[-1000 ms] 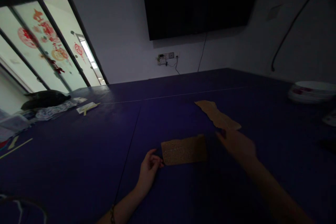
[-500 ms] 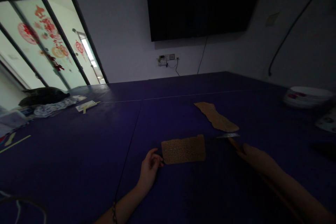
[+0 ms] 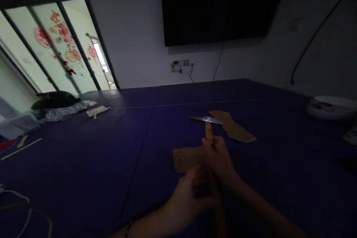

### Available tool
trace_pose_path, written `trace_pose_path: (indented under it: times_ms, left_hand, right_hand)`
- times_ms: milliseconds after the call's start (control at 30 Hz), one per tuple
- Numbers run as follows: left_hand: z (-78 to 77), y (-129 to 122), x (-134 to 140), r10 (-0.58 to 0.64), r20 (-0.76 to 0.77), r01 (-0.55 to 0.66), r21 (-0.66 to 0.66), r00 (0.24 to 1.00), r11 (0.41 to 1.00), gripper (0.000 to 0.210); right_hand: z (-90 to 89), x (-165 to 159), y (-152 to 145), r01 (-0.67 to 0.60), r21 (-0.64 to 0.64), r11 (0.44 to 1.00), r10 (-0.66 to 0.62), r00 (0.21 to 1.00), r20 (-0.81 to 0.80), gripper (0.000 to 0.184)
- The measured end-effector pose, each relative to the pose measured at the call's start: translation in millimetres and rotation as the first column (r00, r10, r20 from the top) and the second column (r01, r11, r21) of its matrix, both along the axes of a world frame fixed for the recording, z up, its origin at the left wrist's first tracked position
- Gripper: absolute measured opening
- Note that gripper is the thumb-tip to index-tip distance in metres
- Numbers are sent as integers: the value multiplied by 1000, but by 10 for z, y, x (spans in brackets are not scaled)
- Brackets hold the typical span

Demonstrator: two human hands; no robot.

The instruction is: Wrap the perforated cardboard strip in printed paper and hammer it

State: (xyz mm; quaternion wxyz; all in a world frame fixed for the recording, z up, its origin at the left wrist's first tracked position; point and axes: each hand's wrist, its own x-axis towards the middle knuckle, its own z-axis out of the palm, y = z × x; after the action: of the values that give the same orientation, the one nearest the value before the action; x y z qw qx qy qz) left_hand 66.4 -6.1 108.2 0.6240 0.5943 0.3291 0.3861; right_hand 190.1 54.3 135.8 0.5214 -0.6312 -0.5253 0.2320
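Observation:
My right hand (image 3: 220, 158) is closed around the wooden handle of a hammer (image 3: 208, 130), near its head. The narrow metal head lies crosswise above the table, one end overlapping an irregular brown piece (image 3: 237, 130) in view. My left hand (image 3: 186, 197) is curved, thumb and fingers apart, beside the lower handle; whether it touches the handle is hard to make out. Behind the hands lies a flat brown rectangular piece (image 3: 186, 158) with rows of small marks, its right part hidden by my right hand and the handle.
All this is on a dark purple tabletop (image 3: 134, 134). Stacked white bowls (image 3: 330, 108) stand at the right. To the left are a small white tray (image 3: 96, 111), a black bag (image 3: 55, 100), a clear box (image 3: 21, 124) and yellow strips (image 3: 22, 148). White cables (image 3: 26, 200) lie at lower left.
My right hand has brought the hammer leftward, from beside the pieces to above the rectangular one. My left hand has left that piece's left edge and moved right, toward the handle.

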Motion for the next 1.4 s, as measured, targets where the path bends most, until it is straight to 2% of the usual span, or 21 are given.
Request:
trace_pose_path:
  times_ms: [33, 100, 167, 233, 300, 367, 433, 533, 633, 767, 933, 1000, 1133, 1267, 1400]
  left_hand:
    - [30, -7, -10, 35, -32, -35, 8, 999, 999, 63]
    - [51, -8, -112, 158, -120, -154, 41, 980, 987, 59]
    - [35, -8, -308, 301, -215, -285, 101, 929, 953, 55]
    - [3, -21, -557, 438, -365, -402, 174, 822, 899, 52]
    - [-31, -45, -815, 535, -540, -483, 249, 650, 839, 41]
    - [-68, -59, -1050, 555, -659, -476, 322, 508, 818, 23]
    - [-115, -37, -1250, 544, -753, -425, 383, 371, 820, 16]
    - [-197, 86, -1491, 510, -844, -391, 419, 165, 820, 16]
    - [-258, 258, -1665, 458, -887, -389, 402, 58, 829, 16]
    - [-296, 411, -1789, 419, -907, -395, 403, -49, 826, 23]
    - [-355, 434, -1802, 343, -928, -359, 373, -146, 856, 25]
    - [-382, 428, -1785, 330, -932, -338, 361, -149, 869, 24]
    - [-418, 435, -1761, 313, -938, -317, 345, -147, 883, 24]
    - [-420, 460, -1766, 302, -942, -314, 334, -147, 889, 26]
    - [-395, 479, -1778, 307, -942, -312, 334, -131, 890, 26]
  right_hand:
    - [-21, -201, 0, 1, -16, 1000, -2, 999, -38, 21]
    - [-58, -561, -11, -98, -11, 995, 96, 992, -81, 18]
    - [-86, -850, -27, -153, -27, 988, 151, 986, -68, 17]
    - [-111, -1056, -33, -248, -76, 966, 247, 969, -25, 17]
    - [-139, -1175, -23, -383, -114, 917, 388, 922, 19, 12]
    - [-170, -1210, -7, -516, -117, 849, 525, 848, 69, 8]
    - [-198, -1169, 1, -591, -101, 801, 599, 792, 118, 8]
    - [-233, -1007, -28, -613, -97, 784, 620, 776, 115, 10]
    - [-279, -785, -104, -618, -89, 781, 624, 776, 88, 13]
    - [-389, -424, -190, -610, -85, 788, 616, 782, 98, 17]
    - [-471, 197, -140, -447, -101, 889, 456, 885, 93, 21]
    - [-439, 463, -114, -332, -108, 937, 341, 936, 87, 24]
    - [-305, 918, -158, -156, -109, 982, 160, 986, 34, 28]
    - [-241, 1249, -258, -10, -135, 991, 19, 998, 64, 30]
    - [-290, 1441, -274, 108, -109, 988, -101, 992, 70, 29]
